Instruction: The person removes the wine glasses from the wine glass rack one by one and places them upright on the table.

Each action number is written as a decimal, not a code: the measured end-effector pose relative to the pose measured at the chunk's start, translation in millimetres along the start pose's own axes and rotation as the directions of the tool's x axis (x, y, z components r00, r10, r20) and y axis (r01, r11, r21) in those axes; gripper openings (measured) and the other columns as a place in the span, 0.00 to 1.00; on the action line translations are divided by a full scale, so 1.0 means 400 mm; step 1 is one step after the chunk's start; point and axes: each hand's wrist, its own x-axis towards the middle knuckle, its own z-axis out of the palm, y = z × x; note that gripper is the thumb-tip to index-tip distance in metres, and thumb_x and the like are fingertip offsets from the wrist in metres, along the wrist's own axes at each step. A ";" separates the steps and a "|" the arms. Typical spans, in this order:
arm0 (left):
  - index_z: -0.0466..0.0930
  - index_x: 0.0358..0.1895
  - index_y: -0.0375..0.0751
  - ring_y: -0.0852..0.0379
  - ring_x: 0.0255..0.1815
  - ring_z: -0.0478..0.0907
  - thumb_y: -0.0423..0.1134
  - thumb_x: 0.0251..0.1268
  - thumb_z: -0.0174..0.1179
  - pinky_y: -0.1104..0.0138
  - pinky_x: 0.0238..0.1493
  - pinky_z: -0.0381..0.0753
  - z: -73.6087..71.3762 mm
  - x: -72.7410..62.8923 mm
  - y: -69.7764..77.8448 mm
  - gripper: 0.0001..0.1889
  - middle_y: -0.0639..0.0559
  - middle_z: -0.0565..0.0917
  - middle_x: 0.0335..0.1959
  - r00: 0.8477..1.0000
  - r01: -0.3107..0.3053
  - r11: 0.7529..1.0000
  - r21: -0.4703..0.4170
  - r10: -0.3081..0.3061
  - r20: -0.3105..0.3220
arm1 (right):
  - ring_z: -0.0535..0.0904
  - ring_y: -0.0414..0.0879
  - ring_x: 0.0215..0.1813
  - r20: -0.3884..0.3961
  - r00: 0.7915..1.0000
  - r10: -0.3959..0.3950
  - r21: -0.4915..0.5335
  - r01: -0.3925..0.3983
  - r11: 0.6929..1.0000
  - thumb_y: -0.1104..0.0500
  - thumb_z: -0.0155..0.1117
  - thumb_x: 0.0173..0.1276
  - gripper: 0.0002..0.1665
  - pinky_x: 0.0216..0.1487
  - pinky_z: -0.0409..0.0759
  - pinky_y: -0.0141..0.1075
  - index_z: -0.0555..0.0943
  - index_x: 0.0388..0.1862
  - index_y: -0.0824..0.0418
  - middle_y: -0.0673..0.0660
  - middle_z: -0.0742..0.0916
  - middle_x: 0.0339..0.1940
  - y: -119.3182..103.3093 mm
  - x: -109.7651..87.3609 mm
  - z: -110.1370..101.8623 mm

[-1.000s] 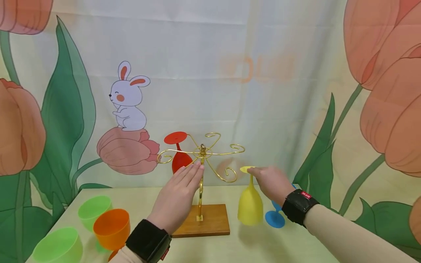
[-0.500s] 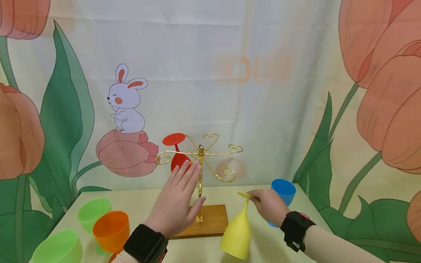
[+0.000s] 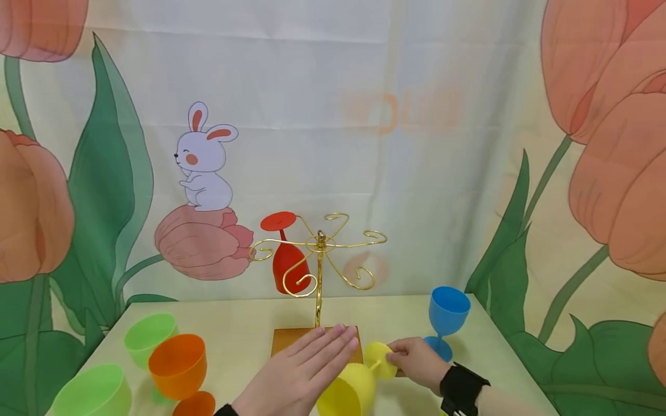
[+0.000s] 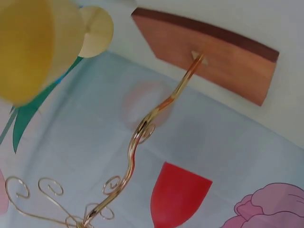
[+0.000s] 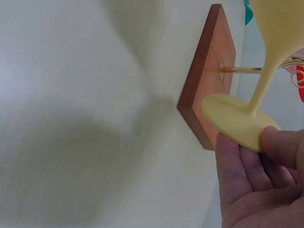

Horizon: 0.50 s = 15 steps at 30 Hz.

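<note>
My right hand point(image 3: 420, 364) pinches the round foot of a yellow plastic goblet point(image 3: 366, 386) between thumb and fingers. The goblet lies tilted, its mouth toward me and to the left; the right wrist view shows its foot point(image 5: 230, 118) at the fingertips. My left hand point(image 3: 304, 374), fingers straight and together, overlaps the bowl's left side in the head view. Behind both stands a gold wire rack point(image 3: 319, 289) with curled arms on a wooden base point(image 3: 286, 340), partly hidden by the left hand. A red goblet point(image 3: 288, 260) hangs upside down from one of its arms.
A blue goblet point(image 3: 450, 309) stands upright at the right of the table point(image 3: 234, 323). Two light green goblets point(image 3: 151, 335) and an orange goblet point(image 3: 177, 367) stand at the left. A printed curtain point(image 3: 312, 115) closes off the back.
The yellow goblet has come down and toward me, turning from mouth-down to mouth-forward in my right hand. My left hand has dropped from beside the rack post to the goblet's bowl.
</note>
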 end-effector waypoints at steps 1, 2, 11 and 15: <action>0.64 0.69 0.27 0.44 0.70 0.64 0.62 0.76 0.27 0.55 0.68 0.64 0.003 -0.007 0.006 0.40 0.38 0.66 0.70 1.000 -0.012 1.000 -0.006 0.012 0.020 | 0.83 0.48 0.38 0.014 0.999 0.029 0.022 -0.030 0.999 0.62 0.60 0.70 0.17 0.46 0.83 0.46 0.80 0.54 0.71 0.59 0.86 0.43 0.005 0.003 0.008; 0.63 0.69 0.28 0.45 0.70 0.63 0.61 0.77 0.26 0.56 0.68 0.64 0.006 -0.014 0.012 0.39 0.38 0.65 0.70 0.999 -0.022 1.000 -0.008 0.022 0.041 | 0.84 0.48 0.38 0.026 0.998 0.049 0.036 -0.049 0.998 0.62 0.60 0.70 0.18 0.46 0.83 0.46 0.79 0.54 0.71 0.59 0.86 0.43 0.010 0.006 0.016; 0.57 0.74 0.35 0.52 0.75 0.54 0.60 0.77 0.30 0.60 0.72 0.56 0.024 -0.053 0.049 0.36 0.46 0.55 0.76 0.974 0.024 0.997 -0.077 -0.006 0.226 | 0.82 0.50 0.36 0.115 0.987 0.116 0.098 -0.127 0.987 0.59 0.58 0.72 0.18 0.46 0.84 0.42 0.77 0.56 0.69 0.57 0.86 0.42 0.027 0.001 0.058; 0.56 0.74 0.36 0.52 0.75 0.53 0.60 0.77 0.32 0.61 0.73 0.55 0.030 -0.057 0.055 0.36 0.47 0.57 0.76 0.972 0.010 0.996 -0.086 0.011 0.234 | 0.83 0.50 0.38 0.176 0.981 0.082 0.142 -0.108 0.984 0.61 0.56 0.73 0.18 0.45 0.84 0.41 0.77 0.56 0.70 0.58 0.86 0.42 0.027 -0.010 0.065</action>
